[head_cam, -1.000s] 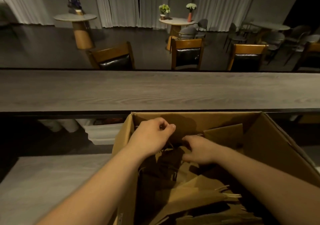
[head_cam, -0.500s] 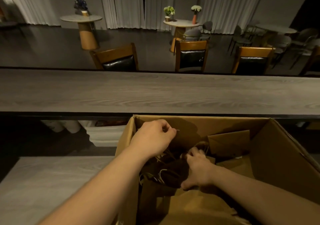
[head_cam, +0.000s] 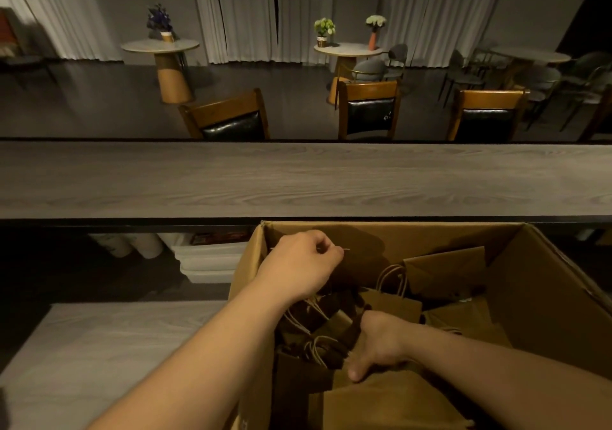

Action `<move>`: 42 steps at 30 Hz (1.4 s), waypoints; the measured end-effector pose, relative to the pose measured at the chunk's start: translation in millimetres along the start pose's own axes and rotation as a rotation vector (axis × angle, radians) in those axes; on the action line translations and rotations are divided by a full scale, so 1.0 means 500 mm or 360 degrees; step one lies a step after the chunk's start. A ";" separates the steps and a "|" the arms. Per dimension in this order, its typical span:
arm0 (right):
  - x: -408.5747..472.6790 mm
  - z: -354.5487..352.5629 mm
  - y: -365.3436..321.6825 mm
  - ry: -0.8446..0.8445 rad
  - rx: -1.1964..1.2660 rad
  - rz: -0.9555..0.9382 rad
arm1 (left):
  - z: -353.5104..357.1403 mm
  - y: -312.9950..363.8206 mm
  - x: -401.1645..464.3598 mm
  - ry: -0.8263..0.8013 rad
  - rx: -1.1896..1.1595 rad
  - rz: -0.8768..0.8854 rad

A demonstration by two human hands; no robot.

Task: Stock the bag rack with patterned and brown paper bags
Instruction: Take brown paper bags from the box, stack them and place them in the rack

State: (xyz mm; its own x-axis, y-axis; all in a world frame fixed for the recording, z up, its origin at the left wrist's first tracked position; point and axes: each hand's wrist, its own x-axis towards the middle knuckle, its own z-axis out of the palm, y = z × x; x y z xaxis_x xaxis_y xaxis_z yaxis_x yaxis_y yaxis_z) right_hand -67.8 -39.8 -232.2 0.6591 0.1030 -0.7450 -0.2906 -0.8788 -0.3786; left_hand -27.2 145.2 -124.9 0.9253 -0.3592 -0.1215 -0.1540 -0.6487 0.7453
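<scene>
Cardboard box (head_cam: 546,303), six o'clock: left hand (head_cam: 299,265) pinches bag handles up, seemingly for lifting; right hand (head_cam: 377,346), fingers spread, steadies brown paper bags (head_cam: 390,399).

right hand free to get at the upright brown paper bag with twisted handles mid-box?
Probably yes. The right hand lies just in front of the upright brown paper bag with twisted handles inside the open cardboard box, with nothing between them. It presses on a flatter bag, so it would have to let go.
</scene>
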 end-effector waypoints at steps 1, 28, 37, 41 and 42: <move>-0.004 0.001 -0.002 0.0031 -0.0041 -0.0026 | -0.001 0.000 0.000 0.0008 -0.0006 0.0003; -0.230 -0.251 -0.001 0.1211 0.1108 -0.0977 | -0.016 0.006 -0.016 -0.0259 -0.1102 0.0068; -0.200 -0.218 -0.049 0.1584 0.0746 -0.0538 | -0.013 0.011 -0.010 0.0144 -0.1235 0.0027; -0.193 -0.219 -0.024 0.1154 0.0474 -0.0478 | -0.014 0.003 -0.003 0.0392 -0.1118 -0.0030; -0.197 -0.220 -0.019 0.1068 0.0414 -0.0507 | -0.013 0.001 -0.002 0.0451 -0.1027 -0.0045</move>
State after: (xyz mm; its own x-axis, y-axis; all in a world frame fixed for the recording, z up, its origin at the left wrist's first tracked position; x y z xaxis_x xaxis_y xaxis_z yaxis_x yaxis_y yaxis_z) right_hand -53.4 -93.0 -94.9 0.9919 -0.0449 -0.1192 -0.1157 -0.7086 -0.6960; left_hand -25.9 149.6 -119.9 0.9941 -0.1024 -0.0363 0.0264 -0.0964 0.9950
